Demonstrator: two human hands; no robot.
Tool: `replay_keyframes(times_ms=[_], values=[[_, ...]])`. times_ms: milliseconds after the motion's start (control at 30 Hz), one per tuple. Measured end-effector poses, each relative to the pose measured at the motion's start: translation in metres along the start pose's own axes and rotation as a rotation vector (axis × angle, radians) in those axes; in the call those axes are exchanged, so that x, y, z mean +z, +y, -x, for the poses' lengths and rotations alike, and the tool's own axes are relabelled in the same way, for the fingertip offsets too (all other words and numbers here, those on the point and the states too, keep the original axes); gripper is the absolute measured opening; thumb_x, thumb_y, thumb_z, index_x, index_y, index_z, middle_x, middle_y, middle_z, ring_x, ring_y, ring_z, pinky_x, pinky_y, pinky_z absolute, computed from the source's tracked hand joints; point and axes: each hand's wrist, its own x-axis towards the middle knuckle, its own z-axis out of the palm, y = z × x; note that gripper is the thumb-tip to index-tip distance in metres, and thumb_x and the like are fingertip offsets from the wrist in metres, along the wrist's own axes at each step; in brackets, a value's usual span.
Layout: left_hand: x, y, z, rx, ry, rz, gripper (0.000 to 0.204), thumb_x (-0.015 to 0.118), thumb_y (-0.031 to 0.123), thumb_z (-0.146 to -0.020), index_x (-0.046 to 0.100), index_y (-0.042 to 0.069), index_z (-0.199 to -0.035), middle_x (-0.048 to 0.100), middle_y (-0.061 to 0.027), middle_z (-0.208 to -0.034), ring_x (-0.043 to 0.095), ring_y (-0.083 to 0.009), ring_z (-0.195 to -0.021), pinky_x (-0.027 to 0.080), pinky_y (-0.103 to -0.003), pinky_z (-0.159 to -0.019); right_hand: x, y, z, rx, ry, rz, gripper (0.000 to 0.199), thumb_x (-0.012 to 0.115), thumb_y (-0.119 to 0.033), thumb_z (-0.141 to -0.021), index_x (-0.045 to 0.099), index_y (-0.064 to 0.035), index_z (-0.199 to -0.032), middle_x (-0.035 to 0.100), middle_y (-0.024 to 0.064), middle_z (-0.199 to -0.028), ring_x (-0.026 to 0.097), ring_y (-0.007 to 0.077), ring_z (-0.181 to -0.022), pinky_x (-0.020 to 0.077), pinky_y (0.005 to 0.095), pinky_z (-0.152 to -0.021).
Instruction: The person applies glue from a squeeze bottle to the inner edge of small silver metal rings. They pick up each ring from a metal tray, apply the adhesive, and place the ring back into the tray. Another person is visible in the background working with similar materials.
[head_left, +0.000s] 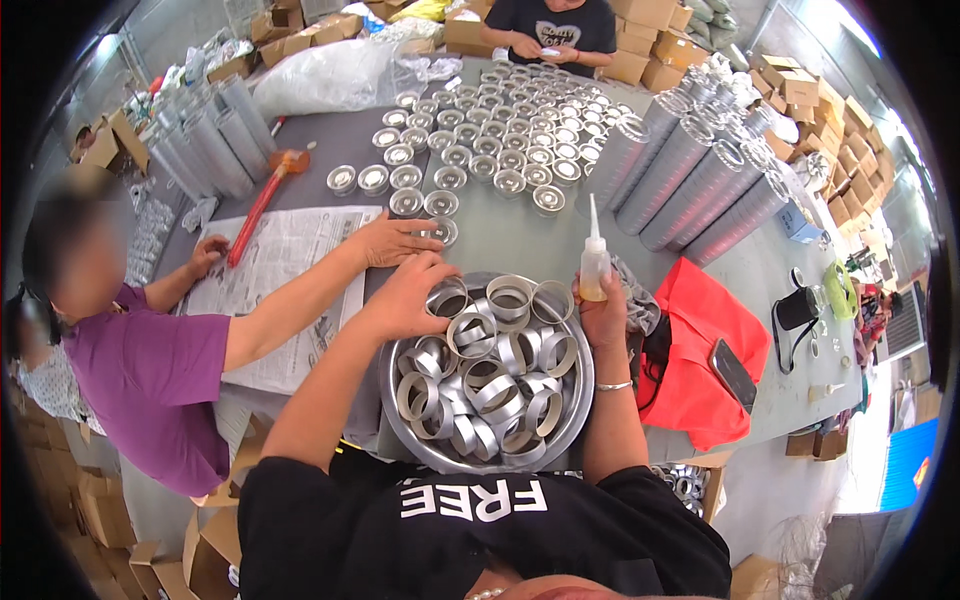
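Gripping a nozzled bottle [596, 272] upright, R hand [604, 318] wraps fingers round it; L hand [405, 300] pinches a metal ring [459, 301] at the basin [579, 400], far-L side. Poss. trouble: co-worker's hand [395, 241], close by, bumping ring loose, or over-squeezing causing drips.

We recognise an assembly workshop: on the shared grey table [520, 248], silvery round parts [508, 182] stand in rows at twelve o'clock, tall grey columns [678, 185] at two, and a basin [586, 400] of loose rings [497, 400] at six. We also note a hammer [250, 220] at ten and cardboard cartons [103, 512] at eight.
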Motion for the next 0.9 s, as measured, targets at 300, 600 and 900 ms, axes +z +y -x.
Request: replay_keyframes(times_ms=[300, 600, 900], values=[[0.029, 0.012, 0.114, -0.271, 0.643, 0.675, 0.066, 0.074, 0.012, -0.07, 0.041, 0.005, -0.127, 0.048, -0.0088, -0.119, 0.051, -0.02, -0.112, 0.043, -0.037, -0.097, 0.009, -0.02, 0.007, -0.085, -0.012, -0.246, 0.04, 0.062, -0.024, -0.084, 0.051, -0.0089, -0.12, 0.06, 0.0093, -0.105, 0.054, 0.019, -0.074, 0.0429, 0.0309, -0.063], [0.054, 0.058, 0.225, -0.616, 0.513, -0.052, 0.063, 0.074, 0.013, -0.062, 0.051, 0.001, -0.12, 0.052, -0.0147, -0.112, 0.052, -0.032, -0.103, 0.043, -0.04, -0.093, 0.075, -0.071, 0.045, -0.152, -0.218, -0.239, 0.05, 0.066, -0.013, -0.084, 0.048, 0.0039, -0.127, 0.06, 0.0138, -0.116, 0.056, 0.0144, -0.082, 0.0448, 0.0259, -0.07], [0.039, 0.076, 0.229, -0.566, 0.505, 0.04, 0.061, 0.077, 0.016, -0.063, 0.057, 0.003, -0.119, 0.056, -0.0143, -0.114, 0.057, -0.0295, -0.101, 0.048, -0.035, -0.084, 0.141, -0.093, 0.096, -0.25, -0.279, -0.008, 0.056, 0.067, -0.029, -0.081, 0.048, 0.0041, -0.122, 0.06, 0.0229, -0.115, 0.064, 0.0206, -0.076, 0.0502, 0.0255, -0.05]])
